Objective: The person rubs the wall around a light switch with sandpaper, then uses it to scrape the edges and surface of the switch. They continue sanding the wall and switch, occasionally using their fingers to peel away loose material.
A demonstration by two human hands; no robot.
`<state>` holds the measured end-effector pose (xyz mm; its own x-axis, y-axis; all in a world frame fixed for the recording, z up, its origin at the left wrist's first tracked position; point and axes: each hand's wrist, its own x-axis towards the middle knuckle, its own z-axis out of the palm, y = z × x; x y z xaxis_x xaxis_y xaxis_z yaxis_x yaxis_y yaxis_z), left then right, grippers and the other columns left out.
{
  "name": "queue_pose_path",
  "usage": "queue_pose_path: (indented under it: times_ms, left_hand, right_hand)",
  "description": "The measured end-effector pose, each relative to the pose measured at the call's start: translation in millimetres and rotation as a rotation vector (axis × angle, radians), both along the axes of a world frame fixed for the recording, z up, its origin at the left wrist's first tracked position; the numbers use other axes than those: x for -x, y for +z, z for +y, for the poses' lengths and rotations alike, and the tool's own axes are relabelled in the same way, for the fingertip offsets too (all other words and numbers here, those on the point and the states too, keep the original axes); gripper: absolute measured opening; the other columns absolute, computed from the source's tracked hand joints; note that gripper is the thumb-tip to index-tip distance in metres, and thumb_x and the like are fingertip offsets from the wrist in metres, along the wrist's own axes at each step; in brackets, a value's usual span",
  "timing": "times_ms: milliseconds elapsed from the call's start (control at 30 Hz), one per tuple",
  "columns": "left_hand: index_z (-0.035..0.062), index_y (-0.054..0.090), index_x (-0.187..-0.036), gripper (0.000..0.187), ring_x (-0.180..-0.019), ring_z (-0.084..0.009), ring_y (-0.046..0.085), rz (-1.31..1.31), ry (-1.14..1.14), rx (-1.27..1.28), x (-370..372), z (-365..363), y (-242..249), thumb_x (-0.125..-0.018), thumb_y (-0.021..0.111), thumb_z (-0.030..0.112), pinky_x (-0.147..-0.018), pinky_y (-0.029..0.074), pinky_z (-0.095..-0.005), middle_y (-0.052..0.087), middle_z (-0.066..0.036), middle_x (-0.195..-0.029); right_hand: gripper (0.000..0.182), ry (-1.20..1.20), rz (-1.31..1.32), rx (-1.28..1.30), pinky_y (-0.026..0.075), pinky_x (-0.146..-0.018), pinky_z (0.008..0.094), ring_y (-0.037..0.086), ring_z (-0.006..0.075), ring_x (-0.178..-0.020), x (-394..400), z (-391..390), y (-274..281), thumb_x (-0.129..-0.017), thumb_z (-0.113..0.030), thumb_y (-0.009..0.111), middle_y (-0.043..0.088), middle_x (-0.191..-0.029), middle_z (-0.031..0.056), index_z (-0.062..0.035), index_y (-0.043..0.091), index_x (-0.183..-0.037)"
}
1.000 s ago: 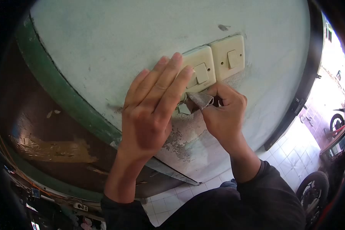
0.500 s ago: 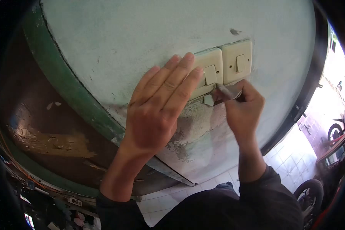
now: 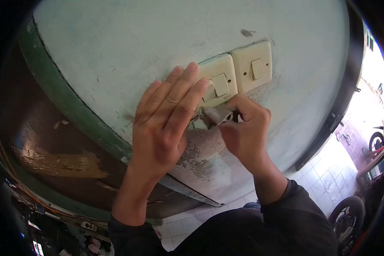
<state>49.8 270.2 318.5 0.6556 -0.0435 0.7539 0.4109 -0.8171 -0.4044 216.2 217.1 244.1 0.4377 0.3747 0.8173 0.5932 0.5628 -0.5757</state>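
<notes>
Two cream switch plates [image 3: 253, 87] are mounted side by side on the pale wall. My left hand [image 3: 162, 123] lies flat over the left end of the nearer switch plate [image 3: 224, 64], fingers stretched out and together, covering part of it. Just below that plate, my right hand [image 3: 247, 128] is closed on a folded grey sheet [image 3: 215, 116], thin and stiff-looking, pinched between thumb and fingers. The sheet touches or nearly touches the plate's lower edge. Flaking, stained plaster [image 3: 198, 164] shows on the wall beneath.
A green door frame [image 3: 79, 102] and a dark brown panel [image 3: 42, 123] with a strip of brown tape [image 3: 66, 164] are at the left. A doorway at the right shows a tiled floor [image 3: 328, 179] and a motorcycle wheel [image 3: 347, 217]. A socket strip [image 3: 88, 226] is at the lower left.
My right hand and the folded grey sheet have moved left along the lower edge of the nearer plate. The view has shifted slightly; my left hand remains flat on the plate.
</notes>
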Motion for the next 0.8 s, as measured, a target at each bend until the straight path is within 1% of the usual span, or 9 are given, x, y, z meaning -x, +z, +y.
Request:
queue_pose_path:
  times_ms: [33, 100, 133, 167, 267, 533, 633, 667, 800]
  left_hand:
    - [0.0137, 0.063, -0.138, 0.047, -0.133, -0.0292, 0.059, 0.005, 0.014, 0.004, 1.5, 0.4, 1.4, -0.094, 0.057, 0.002, -0.11, 0.044, -0.046, 0.062, -0.009, -0.145]
    - [0.0136, 0.063, -0.138, 0.046, -0.133, -0.0289, 0.059, 0.005, 0.002, 0.003, 2.7, 1.1, 0.5, -0.094, 0.057, 0.003, -0.11, 0.044, -0.0462, 0.062, -0.009, -0.145]
    - [0.0135, 0.063, -0.138, 0.045, -0.133, -0.0286, 0.058, -0.003, -0.022, 0.0, 2.1, 2.4, 0.6, -0.094, 0.057, 0.003, -0.11, 0.043, -0.0464, 0.061, -0.009, -0.145]
    - [0.0135, 0.063, -0.138, 0.045, -0.133, -0.0286, 0.058, -0.009, -0.018, 0.0, 2.8, 2.5, 0.8, -0.094, 0.057, 0.003, -0.11, 0.043, -0.0464, 0.061, -0.009, -0.145]
    - [0.0135, 0.063, -0.138, 0.045, -0.132, -0.0282, 0.06, -0.002, 0.0, -0.023, 0.7, 0.1, 0.8, -0.095, 0.057, 0.003, -0.109, 0.044, -0.046, 0.062, -0.009, -0.144]
    - [0.0137, 0.064, -0.136, 0.043, -0.131, -0.0272, 0.061, -0.022, 0.007, -0.015, 0.5, -0.1, -0.4, -0.095, 0.058, 0.004, -0.11, 0.044, -0.0438, 0.064, -0.008, -0.142]
    - [0.0139, 0.064, -0.136, 0.042, -0.129, -0.0271, 0.062, -0.014, 0.051, -0.034, 0.7, -2.9, 1.4, -0.096, 0.059, 0.004, -0.109, 0.044, -0.0433, 0.065, -0.009, -0.141]
    - [0.0139, 0.064, -0.136, 0.042, -0.129, -0.0271, 0.062, -0.002, 0.051, -0.034, 0.3, -3.4, 1.2, -0.096, 0.059, 0.004, -0.109, 0.044, -0.0433, 0.065, -0.009, -0.141]
    - [0.014, 0.065, -0.136, 0.041, -0.13, -0.0263, 0.061, -0.025, 0.028, -0.019, 2.4, 0.3, -0.6, -0.096, 0.058, 0.006, -0.11, 0.043, -0.0429, 0.064, -0.008, -0.141]
  right_hand:
    - [0.015, 0.006, 0.002, -0.005, 0.044, -0.054, 0.0266, 0.058, 0.0064, -0.061, -4.5, 0.7, -0.5, -0.068, 0.009, 0.073, 0.066, -0.066, 0.005, -0.0011, 0.065, -0.074]
    - [0.016, 0.0, 0.261, -0.004, 0.044, -0.055, 0.0267, 0.059, 0.0069, -0.063, -12.0, 1.8, -2.1, -0.067, 0.007, 0.076, 0.067, -0.07, 0.005, -0.0015, 0.069, -0.079]
    - [0.019, 0.139, 0.363, 0.01, 0.044, -0.056, 0.0258, 0.057, 0.0069, -0.063, -18.5, 0.7, -1.1, -0.066, 0.006, 0.077, 0.066, -0.071, 0.0038, -0.0018, 0.071, -0.083]
    - [0.019, 0.143, 0.357, 0.011, 0.044, -0.056, 0.0258, 0.057, 0.0069, -0.063, -15.7, 2.3, -1.3, -0.066, 0.006, 0.077, 0.066, -0.071, 0.0038, -0.0018, 0.071, -0.083]
    - [0.017, 0.026, 0.05, -0.019, 0.044, -0.056, 0.0251, 0.055, 0.0076, -0.063, -4.4, 6.3, -11.9, -0.067, 0.006, 0.074, 0.065, -0.071, 0.0037, -0.0018, 0.07, -0.081]
    - [0.015, -0.023, 0.253, 0.035, 0.041, -0.054, 0.0257, 0.049, 0.0063, -0.061, -20.4, 0.9, -6.9, -0.07, 0.002, 0.079, 0.061, -0.068, 0.0039, -0.0011, 0.068, -0.079]
    - [0.012, -0.06, -0.062, -0.071, 0.042, -0.052, 0.0281, 0.053, 0.0057, -0.058, 1.5, 4.3, -4.6, -0.071, 0.006, 0.073, 0.062, -0.064, 0.0036, -0.0008, 0.068, -0.079]
    - [0.016, 0.008, -0.016, -0.073, 0.045, -0.054, 0.0294, 0.059, 0.0093, -0.059, -0.3, 6.9, -6.4, -0.069, 0.008, 0.07, 0.064, -0.066, 0.0066, -0.0015, 0.069, -0.081]
    - [0.02, 0.04, 0.214, -0.007, 0.047, -0.056, 0.0289, 0.061, 0.0152, -0.061, -19.7, 4.2, -9.1, -0.066, 0.009, 0.071, 0.063, -0.07, 0.0097, -0.0013, 0.068, -0.084]
